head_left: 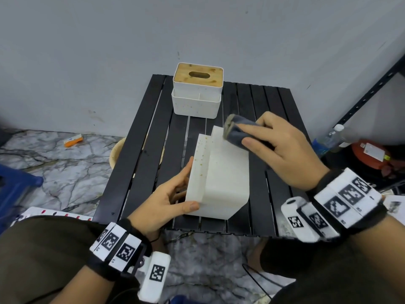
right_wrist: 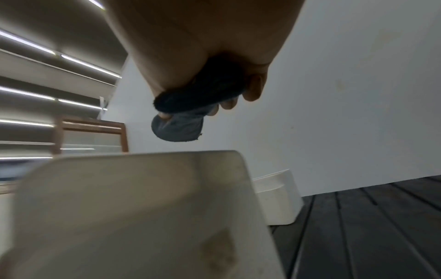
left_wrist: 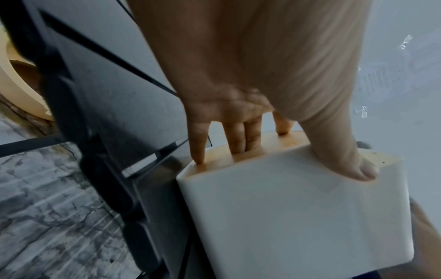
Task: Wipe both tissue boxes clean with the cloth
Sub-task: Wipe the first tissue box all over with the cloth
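White tissue box (head_left: 221, 178) tipped on the black slatted table (head_left: 140, 150).
My left hand (head_left: 166, 200) grips its near end; my right hand (head_left: 282, 148) clutches the grey cloth (head_left: 238, 128) at its far end.

I see the table (head_left: 140, 163) against the wall (head_left: 87, 51). Near tissue box (head_left: 221, 178) lies tipped on the table's front half; far tissue box (head_left: 198, 93) stands upright behind it, at the table's back edge. My left hand (head_left: 166, 202) sits left of the near box, right hand (head_left: 278, 150) with cloth (head_left: 238, 130) over its far right end. Bowl (head_left: 115, 154) left of the table, lower down.
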